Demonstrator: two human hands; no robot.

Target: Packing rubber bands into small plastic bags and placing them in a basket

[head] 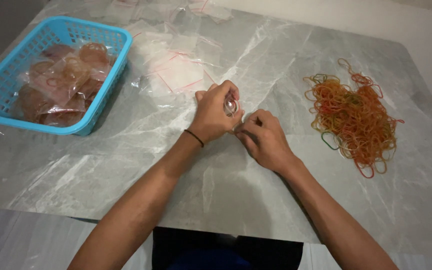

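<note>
Seen from above, over a grey marbled worktop (126,165). Near the middle, the left hand (215,114) closed around a small clear plastic bag (231,105), with the fingers curled tight and only a shiny bit of the bag visible between them. On the left wrist, a thin dark band (194,138). Just beside it and touching it, the right hand (263,139), also curled, with the fingertips pinched together against the edge of the bag; what is pinched between them too small to tell, maybe a rubber band, hidden by the fingers. Both hands low over the worktop, close to its centre, the forearms coming in from the bottom edge.

To the right of the hands, well apart, a loose heap of rubber bands (353,117) lying flat on the worktop, mostly orange and yellow, with some red and green ones mixed in. Behind the hands, toward the far side, a spread of empty clear bags with red strips (176,65), overlapping one another. At the far left, a light blue plastic basket (107,85) with a lattice wall, holding filled clear bags (61,85), each with reddish-brown bands inside, piled without order.
</note>
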